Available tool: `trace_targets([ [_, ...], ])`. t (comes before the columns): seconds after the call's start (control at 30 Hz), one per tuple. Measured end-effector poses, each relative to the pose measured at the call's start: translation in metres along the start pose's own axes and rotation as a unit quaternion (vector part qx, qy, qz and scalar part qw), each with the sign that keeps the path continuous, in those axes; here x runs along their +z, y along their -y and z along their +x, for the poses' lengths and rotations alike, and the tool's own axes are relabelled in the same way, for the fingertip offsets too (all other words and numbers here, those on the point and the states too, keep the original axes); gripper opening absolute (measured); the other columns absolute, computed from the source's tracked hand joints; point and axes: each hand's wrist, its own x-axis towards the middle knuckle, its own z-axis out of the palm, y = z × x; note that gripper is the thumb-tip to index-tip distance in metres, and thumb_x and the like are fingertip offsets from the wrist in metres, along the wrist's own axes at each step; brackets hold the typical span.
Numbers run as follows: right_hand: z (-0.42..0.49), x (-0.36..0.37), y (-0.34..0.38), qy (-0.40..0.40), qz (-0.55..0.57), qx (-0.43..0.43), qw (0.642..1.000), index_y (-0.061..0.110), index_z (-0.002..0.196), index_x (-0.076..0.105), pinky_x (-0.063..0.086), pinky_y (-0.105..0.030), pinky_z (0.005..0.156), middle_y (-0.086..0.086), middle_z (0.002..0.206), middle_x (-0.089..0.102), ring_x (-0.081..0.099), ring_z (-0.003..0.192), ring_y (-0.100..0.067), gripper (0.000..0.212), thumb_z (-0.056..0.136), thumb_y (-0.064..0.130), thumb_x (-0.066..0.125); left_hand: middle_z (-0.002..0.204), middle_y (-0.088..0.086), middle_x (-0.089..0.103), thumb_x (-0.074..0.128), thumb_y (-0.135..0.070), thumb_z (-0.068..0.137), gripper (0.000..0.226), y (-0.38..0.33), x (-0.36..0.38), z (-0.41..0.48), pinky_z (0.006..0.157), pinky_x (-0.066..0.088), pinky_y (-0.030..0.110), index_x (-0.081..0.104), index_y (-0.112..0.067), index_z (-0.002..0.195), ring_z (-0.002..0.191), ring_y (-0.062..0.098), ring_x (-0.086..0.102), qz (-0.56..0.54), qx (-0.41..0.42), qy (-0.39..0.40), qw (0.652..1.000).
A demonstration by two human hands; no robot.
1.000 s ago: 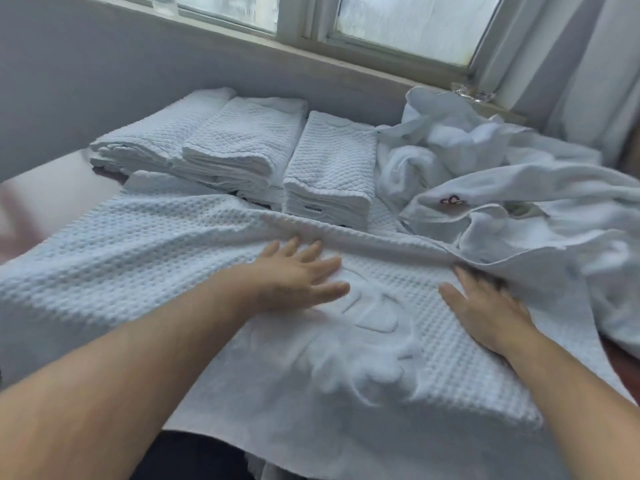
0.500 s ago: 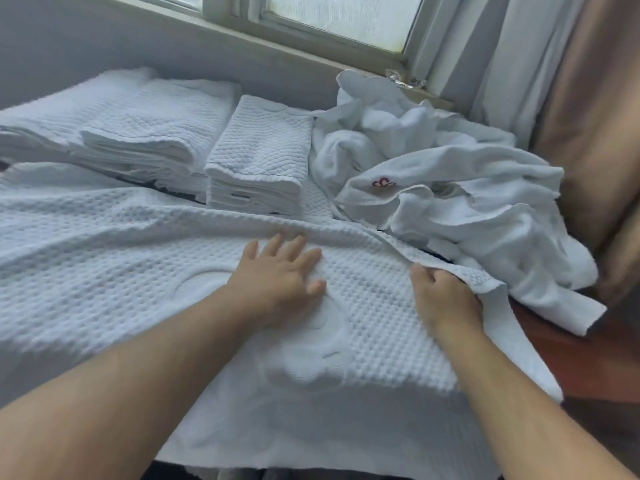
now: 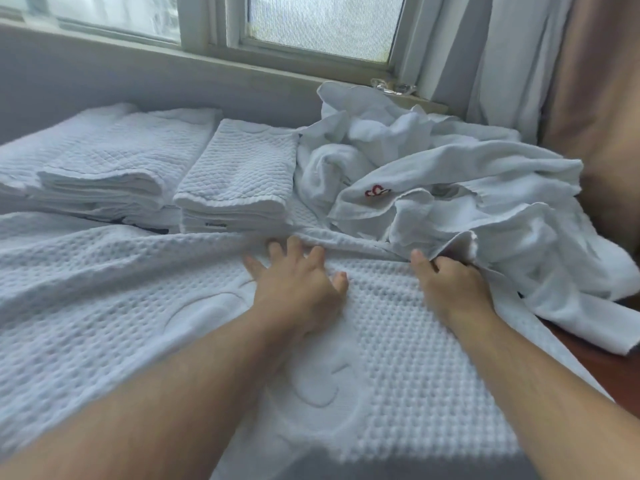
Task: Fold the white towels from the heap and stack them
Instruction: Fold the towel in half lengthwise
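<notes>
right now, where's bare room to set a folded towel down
Free: the left half of the spread towel, in front of the folded stacks; a brown table strip below the heap. Crowded: the back row, where the narrow stack meets the heap, and mid-towel under the left hand and right hand.

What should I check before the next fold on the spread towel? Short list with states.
1. Left hand flat on the spread towel, pinning it: ok.
2. Right hand grips the towel's far edge, fingers curled: ok.
3. Far edge free of the heap: not ok, heap cloth overlaps it beside the right hand.
4. Towel lying smooth: not ok, a ridge runs along the far edge by the hands.
5. Folded stacks level enough to take another: ok.
6. Near edge square: cannot tell, it runs out of frame.
</notes>
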Motion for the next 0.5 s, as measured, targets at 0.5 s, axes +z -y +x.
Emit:
trace_targets([
  [0.5,0.026,0.000,-0.004,-0.111,0.122,0.061,0.984,0.013,0.050,0.038,0.023,-0.032,0.048,0.002,0.042,0.039,0.038,0.049,-0.022,0.050,0.097,0.022,0.050,0.136,0.004,0.042,0.034,-0.051,0.095,0.048,0.002,0.005,0.005,0.104,0.031,0.044,0.051,-0.025,0.133,0.124,0.026,0.034,0.013,0.055,-0.080,0.995],
])
